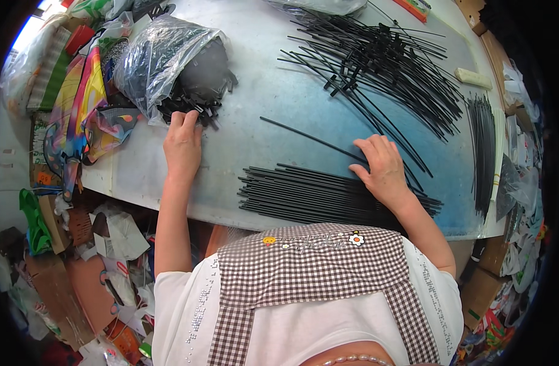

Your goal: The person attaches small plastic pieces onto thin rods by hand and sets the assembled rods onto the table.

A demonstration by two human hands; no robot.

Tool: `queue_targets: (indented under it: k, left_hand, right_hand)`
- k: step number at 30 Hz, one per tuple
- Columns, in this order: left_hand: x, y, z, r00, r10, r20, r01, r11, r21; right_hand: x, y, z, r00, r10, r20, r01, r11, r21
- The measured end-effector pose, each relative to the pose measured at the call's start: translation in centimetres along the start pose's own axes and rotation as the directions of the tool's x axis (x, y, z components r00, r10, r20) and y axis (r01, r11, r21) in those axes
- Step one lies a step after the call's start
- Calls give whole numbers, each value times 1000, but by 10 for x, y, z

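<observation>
My left hand (183,149) reaches to the mouth of a clear plastic bag (151,61), its bent fingers among small black plastic pieces (194,107) spilling out. The fingertips are pressed together there; what they pinch is hidden. My right hand (383,168) curls loosely round one thin black rod (310,137), which slants up to the left with its far end free. Thumb and forefinger stand a little apart on either side of it. Just below lies a row of similar black rods (316,195), side by side along the table's near edge.
A heap of black rods with fittings on them (383,55) covers the back right of the table (243,146). Another bundle of thin rods (482,152) lies at the right edge, near a pale block (473,78). Colourful printed cloth (87,104) hangs at the left. Boxes and scraps crowd the floor.
</observation>
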State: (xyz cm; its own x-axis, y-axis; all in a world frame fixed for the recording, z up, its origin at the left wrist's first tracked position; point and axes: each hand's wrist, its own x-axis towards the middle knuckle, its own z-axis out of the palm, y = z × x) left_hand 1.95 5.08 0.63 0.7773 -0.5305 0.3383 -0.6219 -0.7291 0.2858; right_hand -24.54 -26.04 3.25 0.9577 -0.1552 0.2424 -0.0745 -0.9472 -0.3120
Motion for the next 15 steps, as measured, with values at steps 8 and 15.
queue_targets:
  k: [8,15]
  left_hand:
    - [15,-6,1,990,8,138,-8,1000,-1]
    - [-3,13,7,980,-180,80,197,876,-440]
  right_hand:
    - [-4,9,14,999,9,-31,-1,969,245]
    - [2,-21,9,997,-24,-79,51,931,362]
